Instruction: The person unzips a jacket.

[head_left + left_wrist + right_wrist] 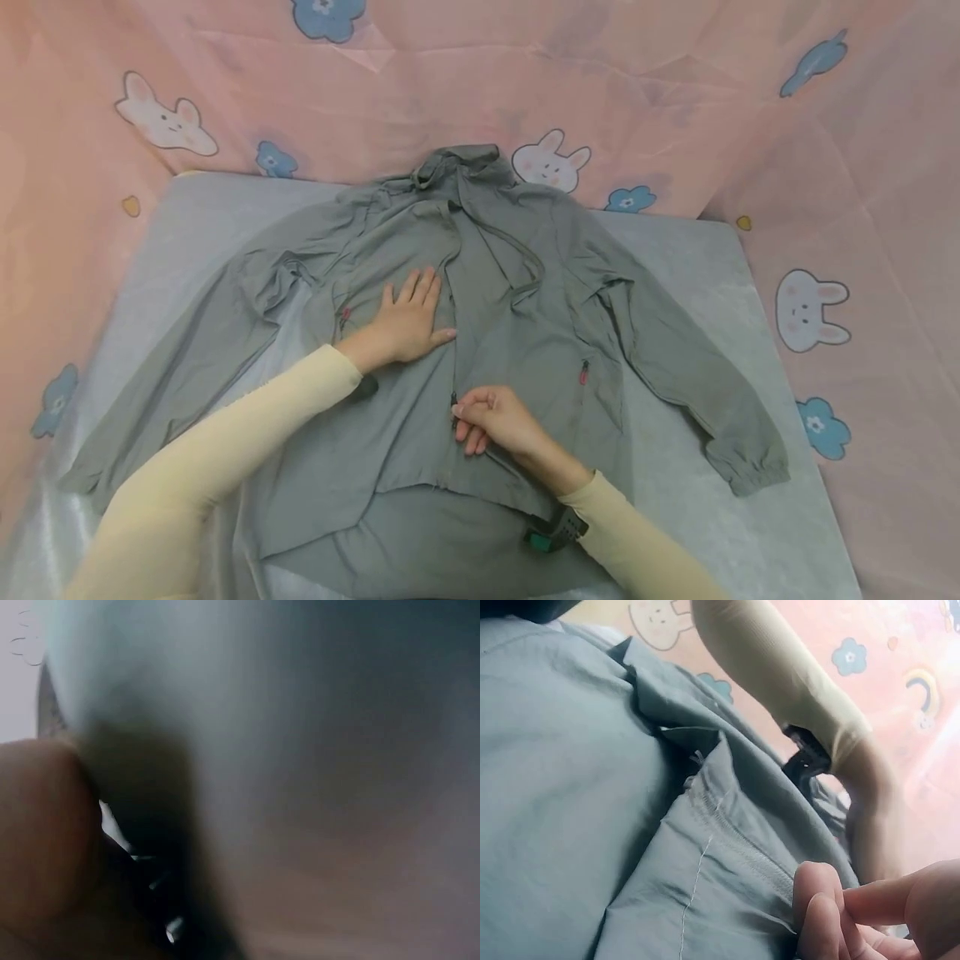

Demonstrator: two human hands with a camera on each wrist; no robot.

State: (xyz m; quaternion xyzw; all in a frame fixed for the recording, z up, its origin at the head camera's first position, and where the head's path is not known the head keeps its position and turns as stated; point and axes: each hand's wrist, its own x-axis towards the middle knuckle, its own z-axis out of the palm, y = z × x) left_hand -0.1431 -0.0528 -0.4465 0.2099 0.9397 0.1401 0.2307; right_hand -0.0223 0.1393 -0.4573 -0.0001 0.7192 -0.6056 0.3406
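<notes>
A grey zip-up jacket [525,342] lies spread front side up, collar at the far side and sleeves out to both sides. My left hand [408,323] rests flat on its left front panel, fingers spread beside the zip line. Lower down, my right hand [497,421] pinches the dark zipper pull [453,402] between thumb and finger. In the right wrist view, the curled fingers [819,900] meet the zipper tape [742,847] above the hem; the pull itself is hidden there. Blurred grey cloth [300,750] fills most of the left wrist view.
Beneath the jacket is a table with a pale grey cover [772,392]. A pink curtain [450,92] with rabbits and blue flowers hangs behind and at the sides. Red-tagged pocket zips [584,373] sit on the jacket front. A dark device [557,530] is strapped at the right wrist.
</notes>
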